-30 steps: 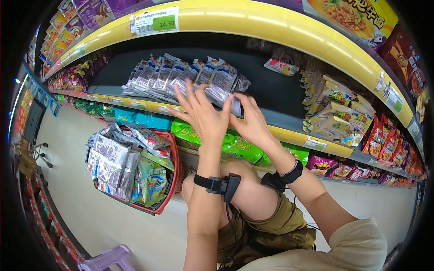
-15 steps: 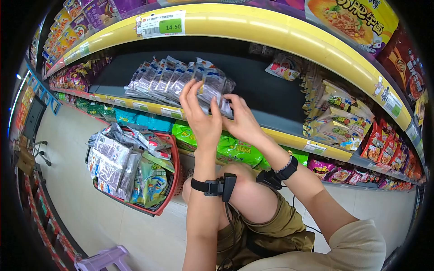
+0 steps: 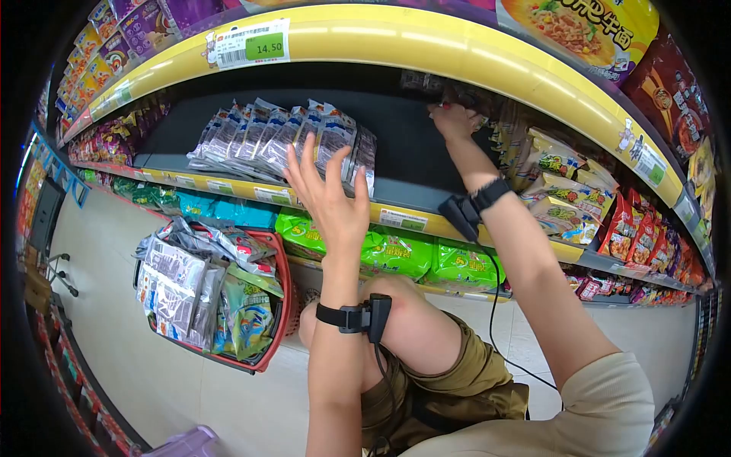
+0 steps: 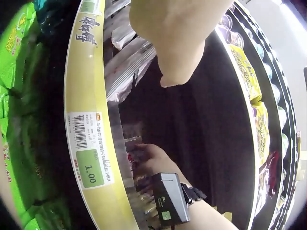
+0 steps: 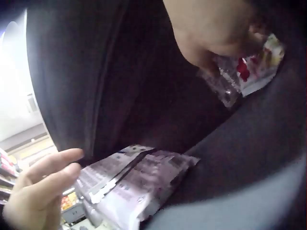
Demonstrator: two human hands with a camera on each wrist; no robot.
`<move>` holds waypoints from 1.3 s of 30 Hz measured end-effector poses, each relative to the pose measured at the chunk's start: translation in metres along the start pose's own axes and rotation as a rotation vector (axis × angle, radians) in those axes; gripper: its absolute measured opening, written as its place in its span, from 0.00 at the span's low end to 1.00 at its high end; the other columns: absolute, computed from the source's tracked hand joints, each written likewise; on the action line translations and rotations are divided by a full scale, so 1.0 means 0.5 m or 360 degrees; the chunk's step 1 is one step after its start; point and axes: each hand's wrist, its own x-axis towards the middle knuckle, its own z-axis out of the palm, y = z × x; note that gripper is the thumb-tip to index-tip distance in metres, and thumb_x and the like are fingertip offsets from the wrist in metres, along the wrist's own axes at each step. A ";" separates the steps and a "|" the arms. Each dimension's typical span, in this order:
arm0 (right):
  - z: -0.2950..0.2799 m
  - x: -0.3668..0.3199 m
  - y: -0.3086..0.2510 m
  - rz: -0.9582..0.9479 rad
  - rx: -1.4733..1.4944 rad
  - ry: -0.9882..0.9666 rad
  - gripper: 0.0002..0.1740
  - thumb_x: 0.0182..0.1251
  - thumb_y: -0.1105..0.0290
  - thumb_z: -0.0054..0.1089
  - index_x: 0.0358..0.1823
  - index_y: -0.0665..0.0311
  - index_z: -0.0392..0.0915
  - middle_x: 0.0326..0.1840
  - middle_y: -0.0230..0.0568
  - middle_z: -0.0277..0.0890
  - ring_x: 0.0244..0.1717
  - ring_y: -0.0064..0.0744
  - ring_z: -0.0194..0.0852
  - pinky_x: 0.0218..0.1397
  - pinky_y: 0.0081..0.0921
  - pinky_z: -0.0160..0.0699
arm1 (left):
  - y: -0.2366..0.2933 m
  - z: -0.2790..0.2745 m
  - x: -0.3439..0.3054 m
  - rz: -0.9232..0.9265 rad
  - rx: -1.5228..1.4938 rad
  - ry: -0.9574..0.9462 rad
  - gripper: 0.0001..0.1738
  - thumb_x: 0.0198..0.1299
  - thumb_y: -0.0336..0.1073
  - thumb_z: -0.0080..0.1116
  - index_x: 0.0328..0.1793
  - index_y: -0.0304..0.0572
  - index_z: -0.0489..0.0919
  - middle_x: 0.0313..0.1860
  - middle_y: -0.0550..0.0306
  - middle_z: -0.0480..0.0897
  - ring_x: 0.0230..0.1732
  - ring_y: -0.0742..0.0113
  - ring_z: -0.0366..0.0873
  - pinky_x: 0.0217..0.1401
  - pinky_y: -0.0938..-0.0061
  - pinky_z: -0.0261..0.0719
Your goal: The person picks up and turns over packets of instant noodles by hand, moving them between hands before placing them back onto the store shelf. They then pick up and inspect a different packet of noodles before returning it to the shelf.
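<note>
My left hand (image 3: 331, 194) hovers with fingers spread at the right end of a row of silver packets (image 3: 251, 141) on the dark shelf (image 3: 407, 164). At the back of that shelf, my right hand (image 3: 458, 122) is stretched out beside the row of beige bags. The right wrist view shows its fingers curled over a white packet with red marks (image 5: 261, 72), whose upper part they hide. Below it in that view lies a silver packet (image 5: 139, 182), close to the left hand's fingertips.
A red basket (image 3: 288, 293) holding silver and green packets stands on the floor at left. Beige bags (image 3: 571, 198) fill the shelf's right side. Green packs (image 3: 396, 255) line the lower shelf. A yellow shelf edge (image 3: 426, 38) arches overhead. A purple stool (image 3: 186, 443) is behind at lower left.
Both hands were together at the right end of the silver row, drawing its packets leftward. My right hand has since moved right and deep into the shelf; the left stays, fingers more spread.
</note>
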 end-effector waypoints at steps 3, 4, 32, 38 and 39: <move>-0.014 -0.008 0.000 0.0048 -0.0065 -0.0040 0.39 0.53 0.48 0.64 0.65 0.61 0.67 0.73 0.60 0.47 0.75 0.60 0.35 0.75 0.48 0.35 | 0.014 -0.010 0.005 0.0022 -0.0137 0.0049 0.15 0.51 0.33 0.63 0.47 0.46 0.79 0.67 0.47 0.65 0.74 0.40 0.49 0.73 0.45 0.45; -0.023 -0.030 0.000 -0.0013 0.0075 0.0038 0.40 0.54 0.47 0.62 0.63 0.66 0.68 0.71 0.59 0.51 0.74 0.62 0.39 0.74 0.50 0.40 | 0.019 -0.012 0.004 0.0037 -0.0235 0.0078 0.13 0.52 0.32 0.63 0.46 0.44 0.80 0.67 0.47 0.66 0.73 0.41 0.52 0.72 0.48 0.49; -0.220 -0.439 0.088 -0.0286 0.2023 -0.1018 0.13 0.66 0.73 0.56 0.49 0.71 0.70 0.42 0.39 0.77 0.40 0.22 0.76 0.44 0.21 0.78 | 0.056 -0.061 -0.047 -0.1128 -0.2517 -0.0368 0.29 0.59 0.24 0.52 0.66 0.30 0.60 0.52 0.51 0.77 0.49 0.69 0.78 0.50 0.75 0.78; -0.218 -0.453 0.082 -0.0302 0.2099 -0.1085 0.15 0.65 0.76 0.56 0.52 0.72 0.69 0.46 0.42 0.77 0.42 0.25 0.77 0.48 0.23 0.78 | 0.049 -0.065 -0.050 -0.1005 -0.2474 -0.0350 0.27 0.58 0.26 0.48 0.65 0.29 0.61 0.58 0.46 0.74 0.57 0.61 0.74 0.64 0.67 0.69; -0.209 -0.453 0.081 -0.0350 0.2077 -0.0978 0.16 0.65 0.75 0.56 0.53 0.70 0.69 0.48 0.41 0.75 0.46 0.25 0.74 0.49 0.23 0.75 | 0.050 -0.064 -0.050 -0.1006 -0.2472 -0.0348 0.27 0.58 0.26 0.48 0.65 0.29 0.61 0.58 0.46 0.74 0.57 0.61 0.74 0.64 0.67 0.69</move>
